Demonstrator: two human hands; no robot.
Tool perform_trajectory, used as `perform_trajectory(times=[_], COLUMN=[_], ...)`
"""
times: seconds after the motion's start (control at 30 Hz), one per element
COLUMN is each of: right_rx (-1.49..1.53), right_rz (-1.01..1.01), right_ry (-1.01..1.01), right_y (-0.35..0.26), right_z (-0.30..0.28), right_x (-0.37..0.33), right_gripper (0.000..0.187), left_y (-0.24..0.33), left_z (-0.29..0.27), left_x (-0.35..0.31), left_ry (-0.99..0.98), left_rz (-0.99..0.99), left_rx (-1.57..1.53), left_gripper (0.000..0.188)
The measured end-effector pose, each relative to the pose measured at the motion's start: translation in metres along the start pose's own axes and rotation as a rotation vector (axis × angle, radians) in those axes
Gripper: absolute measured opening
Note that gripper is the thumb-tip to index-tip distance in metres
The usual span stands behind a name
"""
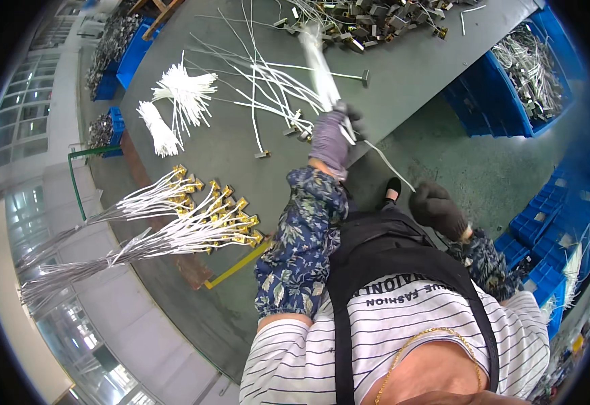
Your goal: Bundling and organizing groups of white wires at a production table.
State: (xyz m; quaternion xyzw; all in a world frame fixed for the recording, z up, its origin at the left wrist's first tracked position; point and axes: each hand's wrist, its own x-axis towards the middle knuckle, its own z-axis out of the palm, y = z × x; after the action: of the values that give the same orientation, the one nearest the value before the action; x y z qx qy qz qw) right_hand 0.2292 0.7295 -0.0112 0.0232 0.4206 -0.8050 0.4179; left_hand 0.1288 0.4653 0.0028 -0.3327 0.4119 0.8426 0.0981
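My left hand (pixel 332 138), in a purple-grey glove, is closed around a bundle of thin white tubes (pixel 320 67) over the table's near edge. The bundle's far end is smeared by motion. Off that edge, my right hand (pixel 438 210) in a dark glove is closed at one end of a white wire (pixel 389 164). The wire's other end reaches close to the left hand; whether it joins the bundle I cannot tell. Beyond the left hand lie loose white-sleeved wires (pixel 274 84) with small metal end pieces.
Two white tube bundles (pixel 185 88) lie on the grey table (pixel 224 145). A heap of metal parts (pixel 376 23) covers its far side. Wire bundles with yellow-and-dark ends (pixel 180 229) are at left. A blue bin (pixel 474 108) of wired parts stands right, blue trays (pixel 538 216) lower right.
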Motion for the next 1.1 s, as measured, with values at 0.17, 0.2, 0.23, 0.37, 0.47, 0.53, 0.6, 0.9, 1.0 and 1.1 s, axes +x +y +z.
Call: perform_trajectory(times=[0.17,0.2,0.23,0.37,0.47,0.53,0.6,0.9,1.0,1.1], right_rx=[-0.398,-0.51,-0.506,-0.283,-0.311,-0.244,-0.228,-0.269,-0.283,-0.28], right_rz=[0.172,0.332,0.328,0.31,0.45,0.409,0.385,0.365,0.371,0.359], right_ry=[0.482,0.552,0.548,0.705,0.645,0.711,0.692,0.639,0.636,0.628], right_y=[0.039,0.045,0.048,0.046,0.061,0.068,0.07,0.065,0.065,0.059], right_z=[-0.044,-0.049,-0.053,-0.05,-0.07,-0.071,-0.07,-0.072,-0.074,-0.073], right_x=[-0.059,-0.063,-0.072,-0.106,-0.113,-0.115,-0.113,-0.11,-0.11,-0.11], right_gripper=[0.017,0.019,0.019,0.012,0.007,0.006,0.006,0.005,0.004,0.003], left_y=[0.006,0.016,0.026,0.069,0.095,0.107,0.119,0.147,0.148,0.15], left_z=[-0.009,-0.016,-0.023,-0.004,-0.017,-0.016,-0.021,-0.029,-0.025,-0.024], left_x=[0.026,0.031,0.035,0.012,0.011,0.006,0.006,-0.01,-0.015,-0.017], left_ry=[0.121,0.113,0.105,0.103,0.021,0.018,0.033,0.113,0.153,0.183], left_rz=[0.298,0.353,0.409,0.565,0.617,0.652,0.649,0.691,0.705,0.714], left_rx=[0.274,0.193,0.114,0.008,-0.05,0.018,-0.011,0.048,0.047,0.069], left_gripper=[0.025,0.025,0.025,0.031,0.033,0.035,0.036,0.035,0.035,0.036])
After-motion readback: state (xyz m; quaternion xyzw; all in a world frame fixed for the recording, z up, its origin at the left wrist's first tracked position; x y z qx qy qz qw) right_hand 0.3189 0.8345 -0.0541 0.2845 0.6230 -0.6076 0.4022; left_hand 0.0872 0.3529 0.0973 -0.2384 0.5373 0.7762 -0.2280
